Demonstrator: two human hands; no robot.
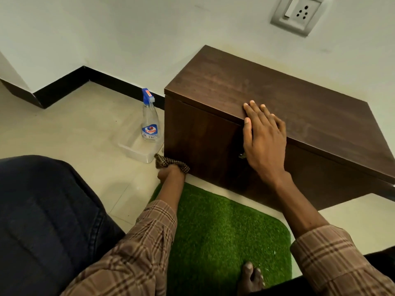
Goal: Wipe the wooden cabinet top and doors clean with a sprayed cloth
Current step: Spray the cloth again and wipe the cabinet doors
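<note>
A low dark wooden cabinet (267,97) stands against the wall, its doors (198,142) facing me. My right hand (264,139) lies flat with fingers spread over the front edge of the top, thumb hanging down the door. My left hand (170,174) is closed around a brown checked cloth (171,163), pressed to the lower left corner of the door near the floor. A clear spray bottle (149,118) with a blue trigger stands in a clear plastic tray (136,149) just left of the cabinet.
A green artificial-grass mat (224,227) lies on the tiled floor before the cabinet, with my bare toes (252,274) on it. My knee in dark jeans (42,221) fills the lower left. A wall socket (298,14) sits above the cabinet; black skirting (64,86) lines the wall.
</note>
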